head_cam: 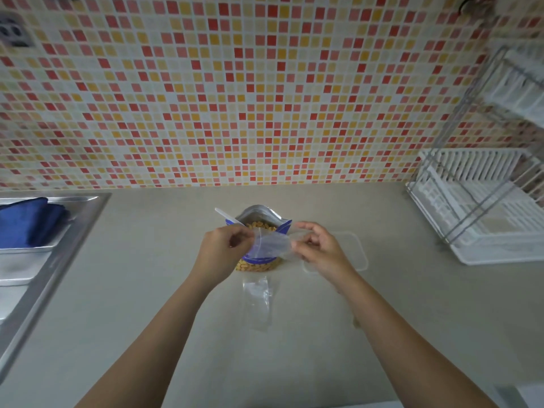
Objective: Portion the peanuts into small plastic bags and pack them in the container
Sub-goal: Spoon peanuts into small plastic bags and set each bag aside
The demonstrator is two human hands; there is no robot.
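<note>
An open blue and silver pouch of peanuts (pixel 259 223) stands on the counter, with a white spoon (pixel 226 216) sticking out of its left side. In front of the pouch my left hand (pixel 220 248) and my right hand (pixel 316 245) each pinch one end of a small clear plastic bag (pixel 270 244), held stretched between them above the counter. More clear bags (pixel 257 298) lie flat on the counter below my hands. A clear plastic container (pixel 357 248) sits just right of my right hand, partly hidden by it.
A steel sink (pixel 50 254) with a blue cloth (pixel 26 222) is at the left. A white dish rack (pixel 482 207) stands at the right against the mosaic-tiled wall (pixel 235 98). Beige counter (pixel 294 348) stretches toward me between my forearms.
</note>
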